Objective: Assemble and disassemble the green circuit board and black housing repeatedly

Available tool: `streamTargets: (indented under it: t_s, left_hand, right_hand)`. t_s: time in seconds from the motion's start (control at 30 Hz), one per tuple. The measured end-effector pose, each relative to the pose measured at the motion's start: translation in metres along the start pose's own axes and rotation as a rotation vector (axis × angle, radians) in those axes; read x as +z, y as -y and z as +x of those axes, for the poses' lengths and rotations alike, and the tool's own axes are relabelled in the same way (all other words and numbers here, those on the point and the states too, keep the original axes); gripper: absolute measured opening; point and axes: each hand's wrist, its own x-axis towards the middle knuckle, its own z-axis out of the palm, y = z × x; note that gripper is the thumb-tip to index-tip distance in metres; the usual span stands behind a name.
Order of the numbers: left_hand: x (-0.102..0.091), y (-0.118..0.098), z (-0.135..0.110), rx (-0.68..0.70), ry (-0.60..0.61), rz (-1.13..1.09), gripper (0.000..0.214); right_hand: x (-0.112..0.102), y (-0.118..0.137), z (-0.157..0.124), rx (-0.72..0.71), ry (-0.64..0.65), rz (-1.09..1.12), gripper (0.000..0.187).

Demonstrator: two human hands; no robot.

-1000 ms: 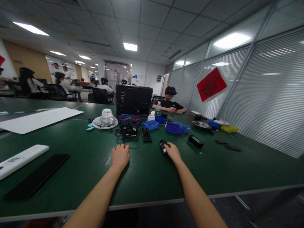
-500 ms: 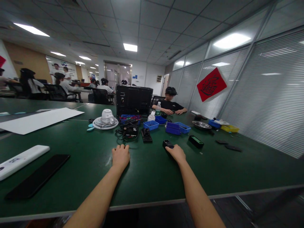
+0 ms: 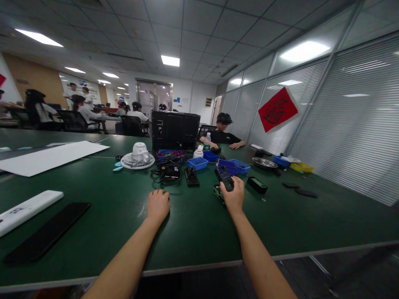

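Observation:
My right hand [image 3: 233, 195] is closed on a black plastic cover [image 3: 225, 177], holding it tilted above the table. Just under the cover and partly hidden by my fingers is a green circuit board [image 3: 219, 193]. My left hand [image 3: 158, 204] rests on the green tabletop with its fingers curled under, and nothing shows in it. Beyond the left hand stand a small black stand-like device [image 3: 191, 177] and a black box with cables [image 3: 170, 172]. A black case with a green inside [image 3: 257, 185] lies right of my right hand.
Blue bins [image 3: 197, 163] and a monitor back [image 3: 175, 131] stand farther off, beside a white fan [image 3: 137, 158]. A metal bowl [image 3: 264, 162] and yellow tray [image 3: 301, 167] sit at right. Left are a white panel [image 3: 52, 155] and black slab [image 3: 48, 230]. A co-worker [image 3: 222, 135] sits opposite.
My right hand has raised the black cover, and the green circuit board under it now shows. My left hand has stayed in place. The co-worker's hand has moved to a black object.

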Motion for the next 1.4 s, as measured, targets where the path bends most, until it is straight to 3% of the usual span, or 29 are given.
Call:
streamTargets:
  t_s: [0.13, 0.3, 0.4, 0.5, 0.67, 0.8, 0.93, 1.1, 1.27, 1.33, 1.4]
  left_hand:
    - [0.003, 0.000, 0.000, 0.072, -0.055, 0.018, 0.031]
    - [0.001, -0.005, -0.001, 0.092, -0.060, -0.016, 0.031]
    - [0.000, -0.008, -0.001, 0.081, -0.044, -0.048, 0.033]
    - [0.003, -0.008, -0.001, 0.082, -0.031, -0.044, 0.033]
    - [0.009, -0.006, -0.001, 0.111, -0.062, -0.027, 0.031]
    - [0.011, -0.005, -0.001, 0.118, -0.083, -0.038, 0.030]
    - [0.012, -0.005, 0.000, 0.116, -0.087, -0.048, 0.030]
    - [0.012, -0.005, 0.000, 0.110, -0.069, -0.072, 0.030]
    - [0.008, -0.005, 0.000, 0.097, -0.048, -0.086, 0.030]
    - [0.008, -0.005, -0.001, 0.103, -0.052, -0.075, 0.030]
    - [0.008, -0.006, -0.001, 0.109, -0.053, -0.068, 0.030]
  right_hand:
    - [0.008, 0.011, -0.014, -0.165, 0.209, 0.058, 0.042]
    - [0.016, 0.020, -0.025, -0.247, 0.489, -0.184, 0.046]
    - [0.016, 0.025, -0.029, -0.353, 0.546, -0.347, 0.045]
    - [0.019, 0.029, -0.033, -0.470, 0.603, -0.424, 0.032]
    - [0.021, 0.038, -0.041, -0.569, 0.696, -0.426, 0.023]
    - [0.016, 0.046, -0.040, -0.593, 0.682, -0.347, 0.017]
    - [0.011, 0.039, -0.029, -0.433, 0.558, -0.214, 0.024]
    - [0.002, 0.006, -0.005, -0.023, 0.444, -0.333, 0.031]
    - [-0.003, -0.010, 0.007, 0.299, 0.665, -0.544, 0.058]
    - [-0.001, -0.009, 0.005, 0.311, 0.759, -0.579, 0.064]
    - [0.003, -0.006, 0.001, 0.266, 0.807, -0.608, 0.058]
